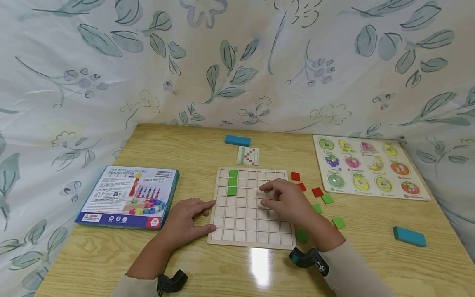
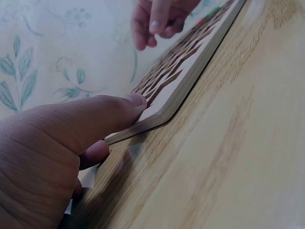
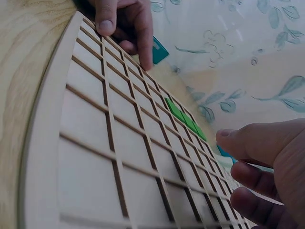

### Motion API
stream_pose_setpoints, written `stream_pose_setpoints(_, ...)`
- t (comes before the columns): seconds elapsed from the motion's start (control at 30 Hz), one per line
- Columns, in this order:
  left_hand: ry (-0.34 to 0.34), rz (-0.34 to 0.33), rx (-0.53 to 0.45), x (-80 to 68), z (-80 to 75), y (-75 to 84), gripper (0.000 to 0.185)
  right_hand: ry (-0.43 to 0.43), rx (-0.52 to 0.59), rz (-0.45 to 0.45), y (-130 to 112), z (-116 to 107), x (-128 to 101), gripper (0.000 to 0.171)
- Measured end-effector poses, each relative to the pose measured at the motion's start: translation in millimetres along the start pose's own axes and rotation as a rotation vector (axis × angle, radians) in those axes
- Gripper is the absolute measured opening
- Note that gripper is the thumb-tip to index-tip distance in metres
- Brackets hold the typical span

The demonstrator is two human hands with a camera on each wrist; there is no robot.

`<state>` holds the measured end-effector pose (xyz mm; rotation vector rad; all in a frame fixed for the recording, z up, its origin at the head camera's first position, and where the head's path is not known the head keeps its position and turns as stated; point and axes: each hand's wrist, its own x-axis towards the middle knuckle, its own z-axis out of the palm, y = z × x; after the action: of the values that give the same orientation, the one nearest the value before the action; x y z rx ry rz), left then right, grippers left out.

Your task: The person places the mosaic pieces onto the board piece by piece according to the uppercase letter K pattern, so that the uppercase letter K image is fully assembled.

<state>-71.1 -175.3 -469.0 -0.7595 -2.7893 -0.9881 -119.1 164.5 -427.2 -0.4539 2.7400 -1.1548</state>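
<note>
A box (image 1: 128, 197) lies at the table's left. The left hand (image 1: 185, 222) rests straight fingers on the left edge of the grid board (image 1: 237, 231), mid-table. The right hand (image 1: 285, 201) hovers over the board, fingers loosely curled, holding nothing visible. Red and green tiles (image 1: 327, 199) lie to its right.

Pale wooden grid board (image 1: 252, 225) with three green tiles (image 1: 232, 182), red squares (image 1: 295, 176), blue blocks (image 1: 410, 236), leaf-patterned cloth (image 1: 111, 62)
</note>
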Motion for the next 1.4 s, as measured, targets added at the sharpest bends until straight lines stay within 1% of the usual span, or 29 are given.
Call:
stream_pose_setpoints(0.27, -0.001, 0.003, -0.012, 0.0, 0.3, -0.1, 0.061, 0.034, 0.027, 0.084, 16, -18, -19, 0.032)
stream_pose_setpoints(0.63, -0.003, -0.011, -0.008, -0.1, -1.5, 1.5, 0.062, 0.072, 0.023, 0.138, 36, -40, -39, 0.034)
stream_pose_setpoints(0.73, -0.009, -0.009, -0.005, -0.1, -0.7, 0.9, 0.062, 0.098, 0.007, 0.134, 43, -49, -46, 0.034)
stream_pose_setpoints(0.87, -0.018, -0.015, 0.005, 0.0, -0.2, 0.5, 0.061, 0.142, -0.043, 0.125, 54, -63, -54, 0.035)
stream_pose_setpoints(0.97, -0.023, -0.023, 0.007, 0.0, -0.7, 1.0, 0.062, 0.163, -0.061, 0.140, 61, -73, -60, 0.035)
stream_pose_setpoints(1.07, -0.027, -0.025, 0.007, 0.2, -1.3, 1.4, 0.062, 0.161, -0.064, 0.165, 68, -82, -65, 0.034)
stream_pose_setpoints(1.23, -0.024, -0.019, -0.001, 0.9, -1.5, 1.3, 0.063, 0.127, -0.066, 0.213, 82, -92, -71, 0.037)
stream_pose_setpoints(1.4, -0.020, -0.017, -0.004, 0.6, -1.2, 0.8, 0.063, 0.138, -0.112, 0.185, 94, -95, -74, 0.038)
